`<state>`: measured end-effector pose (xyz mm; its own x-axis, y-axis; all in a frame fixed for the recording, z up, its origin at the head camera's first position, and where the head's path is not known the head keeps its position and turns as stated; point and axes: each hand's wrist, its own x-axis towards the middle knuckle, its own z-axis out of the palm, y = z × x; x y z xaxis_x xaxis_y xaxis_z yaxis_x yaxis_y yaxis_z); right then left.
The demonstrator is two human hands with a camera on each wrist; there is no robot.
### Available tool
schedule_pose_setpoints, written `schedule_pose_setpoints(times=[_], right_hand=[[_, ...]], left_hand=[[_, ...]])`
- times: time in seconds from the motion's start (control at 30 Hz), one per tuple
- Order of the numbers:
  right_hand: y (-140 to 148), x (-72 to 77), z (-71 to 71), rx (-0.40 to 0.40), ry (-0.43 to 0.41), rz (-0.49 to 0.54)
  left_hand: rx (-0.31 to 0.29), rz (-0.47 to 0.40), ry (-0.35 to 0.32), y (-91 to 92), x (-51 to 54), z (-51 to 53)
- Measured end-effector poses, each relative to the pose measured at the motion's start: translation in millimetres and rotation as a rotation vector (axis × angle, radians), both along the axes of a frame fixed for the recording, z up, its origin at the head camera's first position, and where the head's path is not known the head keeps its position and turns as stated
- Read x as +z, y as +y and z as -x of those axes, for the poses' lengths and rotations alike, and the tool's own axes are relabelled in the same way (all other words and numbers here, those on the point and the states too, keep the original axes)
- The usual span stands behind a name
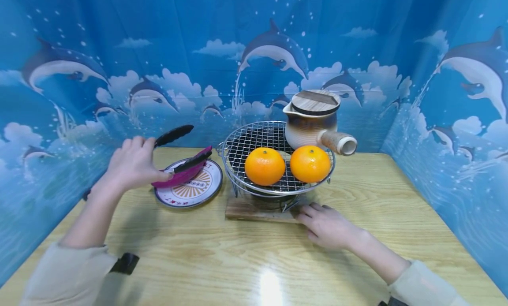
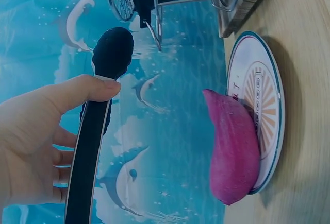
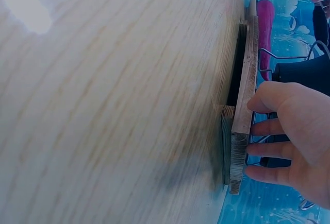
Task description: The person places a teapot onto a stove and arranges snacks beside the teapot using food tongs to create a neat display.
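Three sides of blue dolphin-printed backdrop (image 1: 190, 24) enclose a wood-grain table (image 1: 214, 262). Near its far edge stands a round wire grill (image 1: 246, 138), raised on metal legs over a wooden board (image 1: 262, 214). On the back right of the mesh sits a brown-and-cream pot (image 1: 307, 129), its wooden lid on and its hollow side handle pointing forward and to the right. Left of the board, a white plate (image 1: 212, 189) with a blue rim and an orange ray pattern lies flat. The person's left hand (image 1: 132, 162) grasps black-ended tongs (image 2: 88, 157), whose two arms are spread, above the plate. The right hand (image 1: 327, 224) is relaxed, clenched on nothing, its fingers touching the board's front right end. A purple sweet potato (image 2: 234, 152) lies on the plate, apart from the tongs in the left wrist view. Two oranges (image 1: 264, 166) sit side by side at the front of the mesh, ahead of the pot.
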<state>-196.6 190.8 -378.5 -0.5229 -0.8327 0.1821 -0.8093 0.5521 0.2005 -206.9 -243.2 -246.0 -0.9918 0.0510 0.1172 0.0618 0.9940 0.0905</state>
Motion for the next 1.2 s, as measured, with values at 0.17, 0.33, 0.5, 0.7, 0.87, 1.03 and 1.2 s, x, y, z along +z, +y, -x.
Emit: schedule_pose_setpoints(times=[0.17, 0.33, 0.5, 0.7, 0.87, 1.03, 1.2], right_hand=[[-0.2, 0.5, 0.9, -0.002, 0.011, 0.003], [0.1, 1.0, 1.9, -0.007, 0.004, -0.004], [0.2, 1.1, 2.4, 0.008, 0.018, 0.004], [0.2, 1.0, 2.0, 0.009, 0.015, 0.0], [0.2, 1.1, 1.6, -0.006, 0.008, -0.006], [0.3, 1.1, 0.4, -0.006, -0.002, -0.013], [0.6, 0.9, 0.3, -0.002, 0.001, -0.008]], left_hand=[[0.012, 0.004, -0.038, -4.8, -5.3, 5.7], [0.042, -0.015, -0.05, -5.6, -11.9, 8.0], [0.059, -0.01, -0.039, -8.2, -19.9, 9.6], [0.062, 0.037, -0.04, -10.9, -27.9, 10.1], [0.048, 0.05, -0.036, -12.8, -32.0, 10.0], [0.028, 0.078, -0.021, -15.8, -36.7, 9.9], [0.013, 0.114, -0.026, -17.8, -41.9, 11.0]])
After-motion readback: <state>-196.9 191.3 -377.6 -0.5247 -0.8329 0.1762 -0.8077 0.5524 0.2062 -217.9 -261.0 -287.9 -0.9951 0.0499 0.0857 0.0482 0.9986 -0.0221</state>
